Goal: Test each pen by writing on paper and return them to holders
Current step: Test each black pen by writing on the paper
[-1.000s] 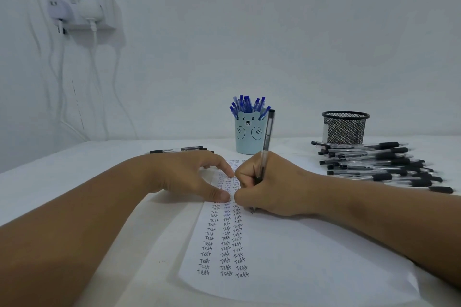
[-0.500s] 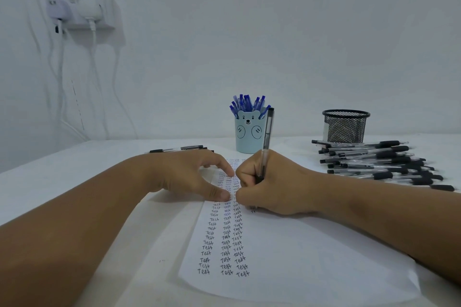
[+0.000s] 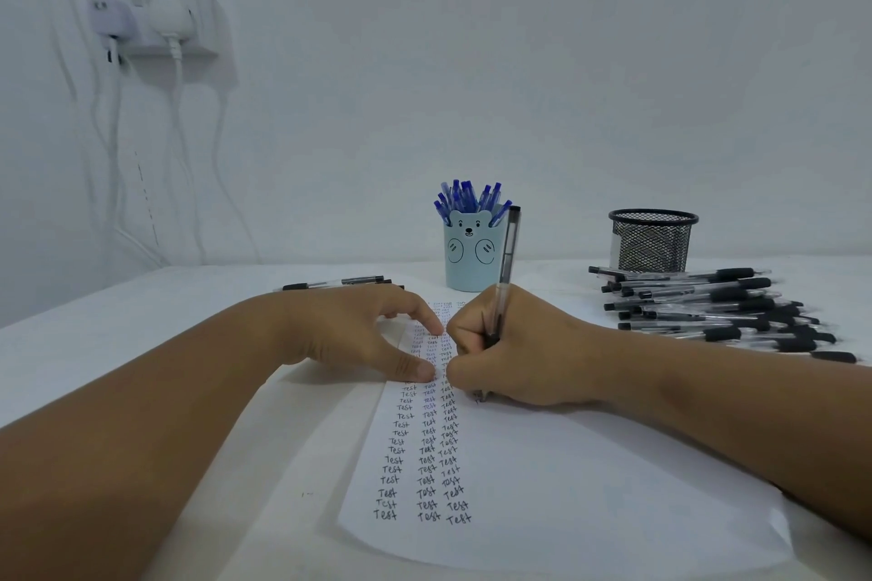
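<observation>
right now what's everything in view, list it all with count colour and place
paper: one, white, near centre, three columns of "Test"
bear holder: one, light blue, behind paper, full of blue pens
mesh holder: one, black, far right
loose pens: a pile, clear with black grips, right
pens at left: at least two, black-trimmed, behind left hand
wall socket: one, white, upper left, cables hanging
left hand: pressing paper
right hand: gripping pen, tip on paper
</observation>
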{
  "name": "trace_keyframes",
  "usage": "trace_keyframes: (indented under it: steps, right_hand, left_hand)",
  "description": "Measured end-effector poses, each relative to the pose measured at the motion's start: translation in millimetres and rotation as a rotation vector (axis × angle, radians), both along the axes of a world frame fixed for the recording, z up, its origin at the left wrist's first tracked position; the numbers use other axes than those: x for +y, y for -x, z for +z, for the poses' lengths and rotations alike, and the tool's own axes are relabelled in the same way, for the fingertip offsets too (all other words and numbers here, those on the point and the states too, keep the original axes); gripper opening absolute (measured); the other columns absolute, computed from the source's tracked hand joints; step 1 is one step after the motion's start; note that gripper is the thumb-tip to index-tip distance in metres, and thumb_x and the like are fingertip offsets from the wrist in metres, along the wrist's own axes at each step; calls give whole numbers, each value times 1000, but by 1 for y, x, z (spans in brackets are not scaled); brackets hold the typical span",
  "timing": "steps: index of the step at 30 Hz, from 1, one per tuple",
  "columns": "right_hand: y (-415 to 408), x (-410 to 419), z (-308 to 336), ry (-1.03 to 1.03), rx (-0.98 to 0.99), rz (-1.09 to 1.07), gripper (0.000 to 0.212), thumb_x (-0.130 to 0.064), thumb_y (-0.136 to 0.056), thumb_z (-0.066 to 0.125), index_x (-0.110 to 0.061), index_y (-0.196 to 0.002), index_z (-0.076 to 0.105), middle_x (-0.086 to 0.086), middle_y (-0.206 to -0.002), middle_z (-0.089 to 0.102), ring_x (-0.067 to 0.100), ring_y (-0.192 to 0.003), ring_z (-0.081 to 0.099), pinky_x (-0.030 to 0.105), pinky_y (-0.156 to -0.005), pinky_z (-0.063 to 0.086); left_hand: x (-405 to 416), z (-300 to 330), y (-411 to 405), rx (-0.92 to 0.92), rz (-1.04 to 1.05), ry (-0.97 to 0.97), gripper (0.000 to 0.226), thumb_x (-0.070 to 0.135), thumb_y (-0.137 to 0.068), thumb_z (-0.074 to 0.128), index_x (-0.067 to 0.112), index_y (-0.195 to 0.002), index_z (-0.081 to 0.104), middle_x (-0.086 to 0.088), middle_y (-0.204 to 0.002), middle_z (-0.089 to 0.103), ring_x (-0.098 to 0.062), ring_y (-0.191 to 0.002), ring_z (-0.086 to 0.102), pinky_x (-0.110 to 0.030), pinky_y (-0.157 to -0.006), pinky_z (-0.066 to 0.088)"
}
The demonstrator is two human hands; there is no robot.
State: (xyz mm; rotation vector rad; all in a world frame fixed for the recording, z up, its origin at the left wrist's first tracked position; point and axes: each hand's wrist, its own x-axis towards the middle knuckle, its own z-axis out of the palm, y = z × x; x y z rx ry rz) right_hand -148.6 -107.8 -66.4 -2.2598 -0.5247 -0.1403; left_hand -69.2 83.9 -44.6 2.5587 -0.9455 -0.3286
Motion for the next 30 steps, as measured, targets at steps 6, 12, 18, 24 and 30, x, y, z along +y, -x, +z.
trace_keyframes:
  steps: [6,12,18,24,30]
  right_hand:
    - [-1,0,-1,6,-24,-23,41,3,-81,66,-5,-52,38,34,-59,43,22,-54,40,23,-48,31]
    - [-2,0,-2,19,-14,-6,41,4,-81,66,-4,-52,39,20,-51,39,19,-50,41,21,-48,32]
    - [-2,-1,-1,-20,-19,-15,43,5,-81,66,-6,-51,38,26,-52,37,20,-50,39,20,-47,31]
    - [-2,0,-1,-15,-12,-7,41,4,-82,66,-2,-52,39,29,-54,43,20,-52,42,20,-47,32]
    - [-4,0,-3,4,-20,7,44,4,-82,65,-5,-51,35,13,-51,35,21,-51,38,26,-49,29]
  left_hand:
    - [1,0,-2,-1,-2,5,46,49,-76,82,49,-117,61,31,-120,47,13,-110,41,-24,-98,32]
    - [0,0,0,1,1,-6,47,48,-77,81,49,-119,60,34,-116,44,16,-104,40,-22,-93,32]
    - [0,2,0,5,1,-4,47,47,-78,81,48,-120,61,34,-117,43,16,-103,39,-23,-96,31]
    - [0,1,-1,5,-2,-17,46,49,-77,81,49,-118,60,34,-119,44,15,-108,39,-25,-100,30]
    - [1,0,-1,6,5,-14,48,50,-76,81,50,-118,60,32,-121,46,15,-109,39,-26,-100,30]
